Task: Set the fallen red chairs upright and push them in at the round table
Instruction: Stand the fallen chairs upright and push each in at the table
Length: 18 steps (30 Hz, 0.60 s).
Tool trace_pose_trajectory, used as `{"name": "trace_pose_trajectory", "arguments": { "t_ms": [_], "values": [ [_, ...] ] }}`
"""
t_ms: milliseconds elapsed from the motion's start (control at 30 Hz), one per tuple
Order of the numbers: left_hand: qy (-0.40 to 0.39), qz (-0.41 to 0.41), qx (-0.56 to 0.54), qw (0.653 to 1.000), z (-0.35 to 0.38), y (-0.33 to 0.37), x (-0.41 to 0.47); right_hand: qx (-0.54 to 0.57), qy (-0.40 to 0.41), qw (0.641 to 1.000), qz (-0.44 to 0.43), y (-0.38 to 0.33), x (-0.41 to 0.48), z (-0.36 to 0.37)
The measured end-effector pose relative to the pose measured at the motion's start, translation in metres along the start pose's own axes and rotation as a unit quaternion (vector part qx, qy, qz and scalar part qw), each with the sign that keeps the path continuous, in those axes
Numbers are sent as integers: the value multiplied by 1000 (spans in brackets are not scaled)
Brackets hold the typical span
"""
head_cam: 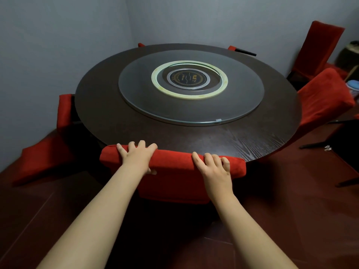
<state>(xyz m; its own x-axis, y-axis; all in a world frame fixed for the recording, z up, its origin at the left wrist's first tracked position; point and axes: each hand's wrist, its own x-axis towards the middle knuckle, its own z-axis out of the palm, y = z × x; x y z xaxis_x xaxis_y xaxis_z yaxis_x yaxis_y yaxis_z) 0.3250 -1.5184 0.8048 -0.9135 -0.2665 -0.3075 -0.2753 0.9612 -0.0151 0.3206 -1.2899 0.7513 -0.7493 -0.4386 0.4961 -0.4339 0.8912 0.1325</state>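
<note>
Plain grey walls [58,45] are seen across the upper frame, joined at a corner left of centre. Dark reddish floor tiles [291,210] are laid below. Black metal legs [318,145] are seen at the right edge.

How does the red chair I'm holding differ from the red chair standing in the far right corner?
The held chair sits tucked against the round table; the corner chair stands well apart from it. The left hand and right hand grip the held chair's backrest top; no hand touches the corner chair. Both are upright and red.
</note>
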Motion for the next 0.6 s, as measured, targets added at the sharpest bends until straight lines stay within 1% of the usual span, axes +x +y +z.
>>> {"name": "trace_pose_trajectory", "arguments": {
  "t_ms": [133,200,267,333,467,600],
  "values": [
    [14,34,-2,999,16,33,-4,-8,-3,1000,-23,37,-7,6],
    [25,41,-2,999,16,41,0,-10,7,1000,-19,47,-3,11],
    [38,38,4,999,16,42,4,-12,30,999,-6,47,-2,17],
    [60,34,14,998,22,42,4,-17,46,999,-13,47,-5,21],
    [77,33,14,996,29,45,0,-26,60,997,-36,55,-9,22],
    [86,32,18,996,30,45,2,-13,63,998,-13,52,-10,26]
  ]
}}
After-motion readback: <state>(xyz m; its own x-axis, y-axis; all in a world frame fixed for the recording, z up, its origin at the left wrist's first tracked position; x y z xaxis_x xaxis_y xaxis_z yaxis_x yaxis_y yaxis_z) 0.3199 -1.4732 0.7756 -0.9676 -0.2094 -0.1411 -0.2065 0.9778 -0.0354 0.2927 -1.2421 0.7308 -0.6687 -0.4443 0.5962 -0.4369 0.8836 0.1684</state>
